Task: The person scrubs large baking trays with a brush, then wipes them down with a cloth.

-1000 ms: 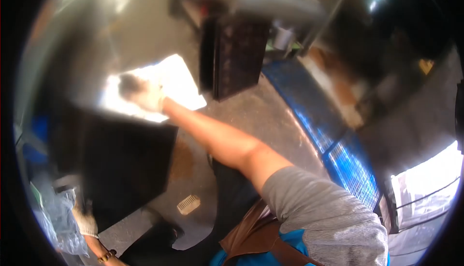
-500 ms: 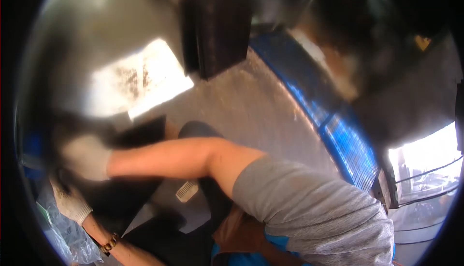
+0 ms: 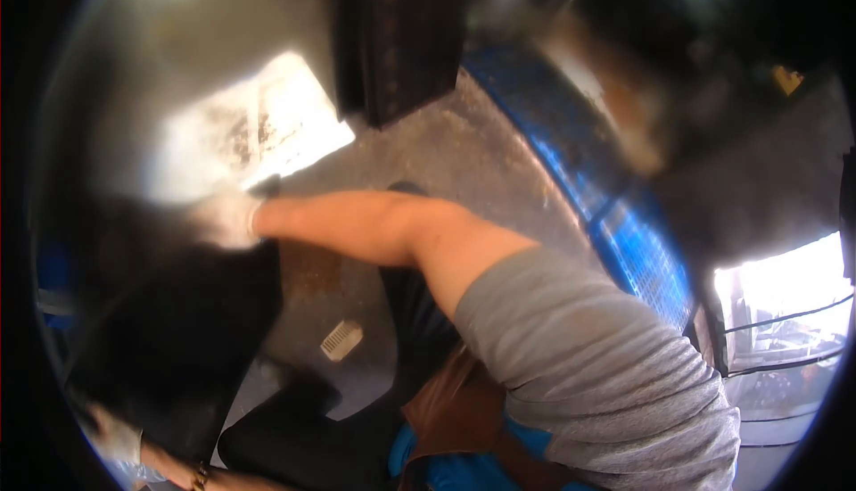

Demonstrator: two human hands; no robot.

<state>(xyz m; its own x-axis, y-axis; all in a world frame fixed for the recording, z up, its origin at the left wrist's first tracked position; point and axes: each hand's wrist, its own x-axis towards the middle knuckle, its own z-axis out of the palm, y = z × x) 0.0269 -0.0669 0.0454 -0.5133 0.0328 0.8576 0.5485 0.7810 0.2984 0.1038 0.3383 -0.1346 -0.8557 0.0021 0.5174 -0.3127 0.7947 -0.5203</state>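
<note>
A large black panel-like piece fills the lower left, its material hard to make out. My right hand, in a pale work glove, reaches across to its upper edge; blur smears the fingers. At its lower left corner my left hand, in a similar glove, is closed around the edge, partly cut off by the dark rim of the view. A bead bracelet circles my left wrist.
A small pale slotted piece lies on the floor beside my dark-clothed leg. A bright white sheet is beyond my right hand. A dark upright box-like object and a blue mesh-topped frame stand ahead and right.
My hands have moved apart: the right one up and away, the left one down toward me. More of the black piece now shows between them.
</note>
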